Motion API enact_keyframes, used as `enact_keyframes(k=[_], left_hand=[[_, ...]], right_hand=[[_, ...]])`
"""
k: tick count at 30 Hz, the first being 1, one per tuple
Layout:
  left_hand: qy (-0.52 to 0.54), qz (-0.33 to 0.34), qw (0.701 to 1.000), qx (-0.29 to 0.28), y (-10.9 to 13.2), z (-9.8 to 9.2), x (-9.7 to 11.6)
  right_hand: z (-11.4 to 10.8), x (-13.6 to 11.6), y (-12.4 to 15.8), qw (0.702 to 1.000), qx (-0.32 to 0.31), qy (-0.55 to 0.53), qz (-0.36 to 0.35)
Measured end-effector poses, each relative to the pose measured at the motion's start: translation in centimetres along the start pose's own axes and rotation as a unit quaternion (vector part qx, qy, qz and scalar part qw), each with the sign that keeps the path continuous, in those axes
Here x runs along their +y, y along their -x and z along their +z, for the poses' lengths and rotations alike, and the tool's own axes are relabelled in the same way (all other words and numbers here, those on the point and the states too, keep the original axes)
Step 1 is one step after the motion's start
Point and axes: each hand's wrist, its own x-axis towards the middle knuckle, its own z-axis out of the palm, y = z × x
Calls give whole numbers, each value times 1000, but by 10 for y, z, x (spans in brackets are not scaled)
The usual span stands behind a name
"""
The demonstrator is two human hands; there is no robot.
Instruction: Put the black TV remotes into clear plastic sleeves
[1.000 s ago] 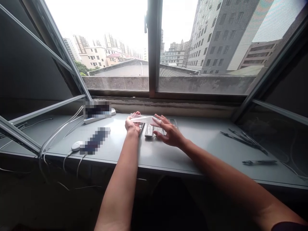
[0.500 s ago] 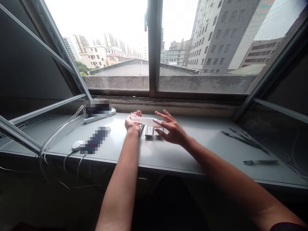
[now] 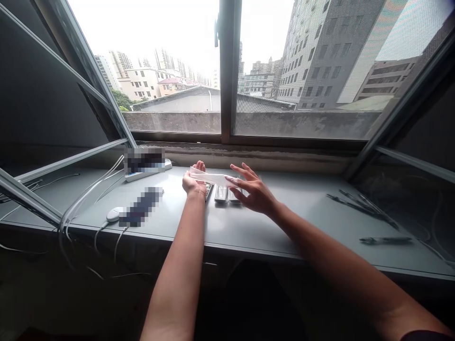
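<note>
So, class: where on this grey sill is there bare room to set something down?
Bare: between the right hand and the pens, and the near strip by the remotes. Crowded: the left end, with cables, mouse and power strip.

No text, label, brand, number or sign can be read anywhere: the power strip and the flat device on the bench are blurred out.

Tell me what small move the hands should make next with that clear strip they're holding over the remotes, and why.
Probably close the right hand fully on the free end of the clear strip. The left hand pinches one end, while the right hand's fingers are spread and only its thumb side touches the other. The strip hangs above the remotes, so a firmer grip would steady it.
</note>
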Motion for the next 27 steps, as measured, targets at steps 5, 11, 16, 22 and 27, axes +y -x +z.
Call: enact_keyframes(k=[5, 11, 16, 22, 27], left_hand=[[6, 25, 1000, 19, -3, -2, 2], [-11, 25, 999, -27, 3, -4, 4], [-58, -52, 992, -101, 20, 2, -6], [-25, -75, 985, -151, 26, 10, -18], [9, -13, 997, -78, 11, 6, 0]], right_hand=[[-1, 2, 1, 1000, 0, 5, 8], [2, -4, 1, 998, 38, -3, 46], [18, -8, 0, 996, 15, -21, 81], [37, -13, -7, 990, -54, -76, 108], [40, -27, -12, 996, -2, -57, 69]])
